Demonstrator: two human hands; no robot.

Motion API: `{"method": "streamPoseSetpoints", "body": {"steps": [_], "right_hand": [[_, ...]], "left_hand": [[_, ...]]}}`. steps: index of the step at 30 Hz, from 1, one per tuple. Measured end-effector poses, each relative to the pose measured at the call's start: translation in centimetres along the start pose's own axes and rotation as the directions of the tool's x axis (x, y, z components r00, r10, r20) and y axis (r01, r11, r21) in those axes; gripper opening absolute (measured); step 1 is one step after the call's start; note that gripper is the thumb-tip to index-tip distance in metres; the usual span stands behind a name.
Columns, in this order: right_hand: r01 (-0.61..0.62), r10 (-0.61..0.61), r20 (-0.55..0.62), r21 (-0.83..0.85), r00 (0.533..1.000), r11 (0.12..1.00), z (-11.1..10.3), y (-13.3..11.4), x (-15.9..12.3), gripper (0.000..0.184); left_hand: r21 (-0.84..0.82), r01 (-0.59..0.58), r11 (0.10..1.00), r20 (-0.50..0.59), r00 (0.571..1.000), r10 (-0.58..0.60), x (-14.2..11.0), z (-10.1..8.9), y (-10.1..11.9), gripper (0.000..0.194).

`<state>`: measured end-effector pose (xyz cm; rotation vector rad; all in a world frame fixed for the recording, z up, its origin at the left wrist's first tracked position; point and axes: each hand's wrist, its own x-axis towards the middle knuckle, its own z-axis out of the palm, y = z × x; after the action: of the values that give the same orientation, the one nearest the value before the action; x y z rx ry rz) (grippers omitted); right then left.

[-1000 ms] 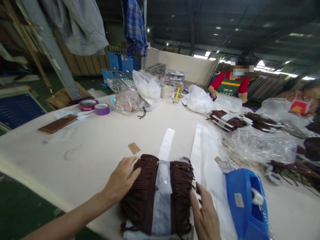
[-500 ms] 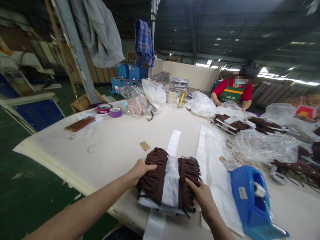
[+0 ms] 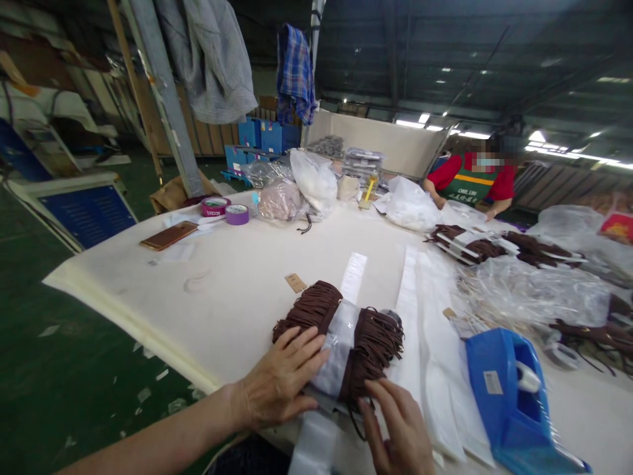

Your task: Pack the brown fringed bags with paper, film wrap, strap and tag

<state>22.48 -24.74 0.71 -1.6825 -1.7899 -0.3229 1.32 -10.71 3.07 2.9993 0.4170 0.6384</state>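
A dark brown fringed bundle point(image 3: 376, 349) lies on the table in front of me, with a pale translucent band point(image 3: 341, 340) across its middle. Over its left part my left hand point(image 3: 284, 373) rests flat, fingers spread. My right hand point(image 3: 395, 422) is at the bundle's lower right corner, its fingers apart and touching the edge beside a loose dark cord point(image 3: 357, 425). A brown paper tag point(image 3: 295, 283) sticks out at the upper left. White strips show beyond the bundle and below it, and part of its lower edge is hidden by my hands.
A blue tape dispenser point(image 3: 509, 396) stands at right beside long white sheets point(image 3: 435, 356). More brown bundles point(image 3: 467, 244) and clear plastic bags point(image 3: 548, 290) lie farther right. Tape rolls point(image 3: 237, 214) and a phone point(image 3: 169, 235) are at left. A person point(image 3: 469, 178) works across the table.
My left hand has moved from gripping the bundle's left side to lying flat on top of it. My right hand has shifted down to the near right corner. The view has turned slightly left.
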Motion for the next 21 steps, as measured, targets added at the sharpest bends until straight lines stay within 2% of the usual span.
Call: {"method": "streamPoseSetpoints", "body": {"steps": [2, 4, 6, 9, 11, 13, 16, 18, 21], "right_hand": [[0.093, -0.094, -0.014, -0.026, 0.995, 0.995, 0.9, -0.8, -0.9, 0.024], [0.069, -0.07, -0.016, -0.014, 0.997, 0.997, 1.4, -1.3, -0.9, 0.02], [0.033, -0.033, -0.028, 0.021, 0.999, 0.999, 1.3, -1.4, 0.0, 0.015], [0.016, -0.015, -0.016, 0.065, 1.0, 0.998, 0.6, -0.6, 3.0, 0.014], [-0.05, 0.047, 0.031, 0.075, 0.998, 0.996, 0.4, 0.4, 5.2, 0.016], [-0.163, 0.155, 0.102, 0.076, 0.983, 0.984, 0.7, 1.4, 6.8, 0.017], [-0.305, 0.28, 0.216, 0.089, 0.935, 0.948, 1.9, 2.2, 7.8, 0.013], [-0.336, 0.3, 0.249, 0.116, 0.921, 0.935, 2.7, 2.3, 7.6, 0.013], [-0.351, 0.309, 0.239, 0.159, 0.92, 0.923, 3.6, 2.0, 7.1, 0.015]], "left_hand": [[0.059, -0.064, 0.996, 0.065, 0.996, 0.06, -0.7, 1.3, 0.0, 0.067], [0.076, -0.083, 0.994, 0.079, 0.994, 0.077, -1.1, 2.2, -0.4, 0.065], [0.058, -0.087, 0.995, 0.07, 0.994, 0.083, -1.0, 2.4, -0.6, 0.066], [0.018, -0.022, 1.0, 0.031, 0.999, 0.022, 0.0, 1.4, 0.4, 0.065], [0.0, 0.09, 0.996, -0.016, 0.996, -0.09, 1.4, 0.8, 1.5, 0.053], [-0.016, 0.273, 0.962, -0.047, 0.961, -0.273, 2.9, 0.7, 2.6, 0.044], [-0.054, 0.507, 0.86, -0.039, 0.86, -0.509, 4.8, 1.8, 3.5, 0.043], [-0.096, 0.566, 0.819, -0.035, 0.82, -0.571, 5.4, 2.9, 3.5, 0.041], [-0.16, 0.573, 0.804, -0.108, 0.799, -0.591, 5.2, 4.2, 3.1, 0.036]]}}
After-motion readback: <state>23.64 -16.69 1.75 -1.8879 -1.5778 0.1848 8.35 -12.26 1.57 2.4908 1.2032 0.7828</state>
